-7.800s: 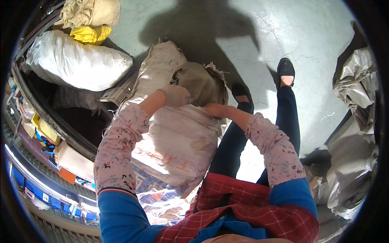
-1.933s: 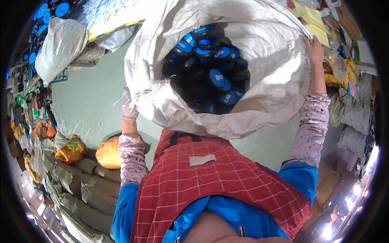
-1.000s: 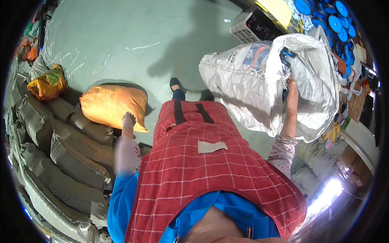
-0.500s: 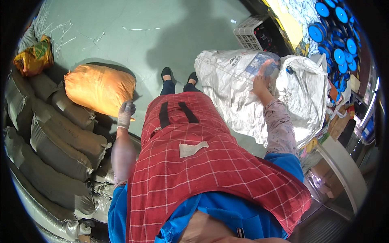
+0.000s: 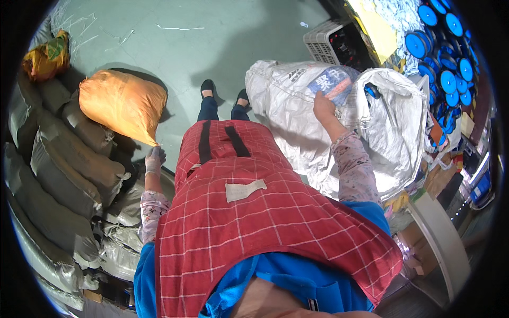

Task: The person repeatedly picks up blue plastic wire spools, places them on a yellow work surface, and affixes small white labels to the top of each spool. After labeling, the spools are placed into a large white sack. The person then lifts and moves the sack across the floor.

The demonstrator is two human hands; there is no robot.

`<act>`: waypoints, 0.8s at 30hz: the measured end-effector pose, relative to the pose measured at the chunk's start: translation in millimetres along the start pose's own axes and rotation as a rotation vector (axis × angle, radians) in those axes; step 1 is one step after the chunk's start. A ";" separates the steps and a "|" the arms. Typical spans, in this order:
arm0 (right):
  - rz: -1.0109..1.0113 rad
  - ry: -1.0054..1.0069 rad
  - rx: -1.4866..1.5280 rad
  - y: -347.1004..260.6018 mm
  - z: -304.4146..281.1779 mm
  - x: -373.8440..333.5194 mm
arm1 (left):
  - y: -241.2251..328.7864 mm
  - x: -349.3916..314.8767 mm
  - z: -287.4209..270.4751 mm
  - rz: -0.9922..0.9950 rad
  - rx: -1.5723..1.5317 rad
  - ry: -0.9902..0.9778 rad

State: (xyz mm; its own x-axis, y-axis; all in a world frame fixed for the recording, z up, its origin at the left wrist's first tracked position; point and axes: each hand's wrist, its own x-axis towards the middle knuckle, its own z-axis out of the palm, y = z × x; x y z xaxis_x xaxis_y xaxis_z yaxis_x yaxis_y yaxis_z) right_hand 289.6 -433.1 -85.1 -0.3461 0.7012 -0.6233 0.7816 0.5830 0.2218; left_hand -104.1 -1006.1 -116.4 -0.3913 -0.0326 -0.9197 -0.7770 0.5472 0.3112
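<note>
Sack [image 5: 371, 122] of white woven plastic fills the right centre of the frame, slumped on the green floor [image 5: 212, 42] with its mouth gaping toward the upper right, where blue spools [image 5: 371, 91] show inside. The right hand [image 5: 322, 104] lies on the sack's upper fold beside a blue printed patch, its fingers curled onto the fabric, though whether they pinch it I cannot tell. The left hand [image 5: 154, 159], in a pale glove, hangs at the left centre with its fingers loosely bent and holding nothing, just below the corner of an orange sack [image 5: 123, 104]. Grey sacks [image 5: 63, 175] are stacked along the left edge. More blue spools [image 5: 445, 47] crowd the upper right, beside a grey crate [image 5: 331, 45].
</note>
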 end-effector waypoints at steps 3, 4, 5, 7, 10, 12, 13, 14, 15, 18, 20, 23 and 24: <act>-0.082 -0.118 0.092 -6.8 -29.7 -3.6 | 11.1 -26.3 51.4 0.130 0.151 -0.017; -0.106 -0.171 0.051 -13.0 -46.1 -9.0 | 16.0 -38.1 60.9 0.185 0.173 -0.059; -0.201 -0.206 0.016 -12.0 -55.1 -9.7 | 20.1 -49.2 70.1 0.242 0.156 -0.077; -0.374 -0.269 -0.062 -0.2 -65.1 -9.4 | 22.7 -59.0 84.2 0.307 0.095 -0.109; -0.514 -0.324 -0.098 38.0 -59.3 -20.3 | 4.5 -60.5 92.9 0.291 0.019 -0.087; -0.555 -0.282 -0.025 87.3 -51.5 -58.1 | -29.8 -39.9 96.4 0.143 -0.082 -0.102; -0.519 -0.240 0.060 96.5 -75.7 -91.8 | -55.3 -18.9 95.4 0.040 -0.115 -0.153; -0.482 -0.274 0.055 114.6 -72.2 -106.9 | -69.3 -16.0 104.5 -0.015 -0.121 -0.126; -0.433 -0.298 0.103 132.5 -63.6 -119.3 | -85.1 -15.0 105.5 -0.039 -0.039 -0.113; -0.288 -0.318 0.206 173.9 -46.3 -128.5 | -91.7 -11.0 113.4 -0.038 0.280 -0.105; -0.285 -0.216 0.214 168.7 -28.4 -109.3 | -73.2 -16.4 122.1 0.038 0.231 -0.107; -0.246 -0.073 0.216 112.6 -28.5 -67.3 | -19.2 -48.7 135.3 0.192 0.131 -0.102; -0.233 -0.063 0.248 92.2 -36.0 -52.3 | -3.3 -56.2 133.2 0.260 0.111 -0.109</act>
State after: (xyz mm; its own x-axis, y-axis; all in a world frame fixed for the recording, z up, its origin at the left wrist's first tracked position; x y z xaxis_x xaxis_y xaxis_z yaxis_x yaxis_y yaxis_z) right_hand 361.0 -401.3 -5.0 -0.5034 0.5294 -0.6829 0.7903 0.6016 -0.1162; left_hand -13.8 -894.7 -97.6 -0.5101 0.2068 -0.8349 -0.5967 0.6140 0.5166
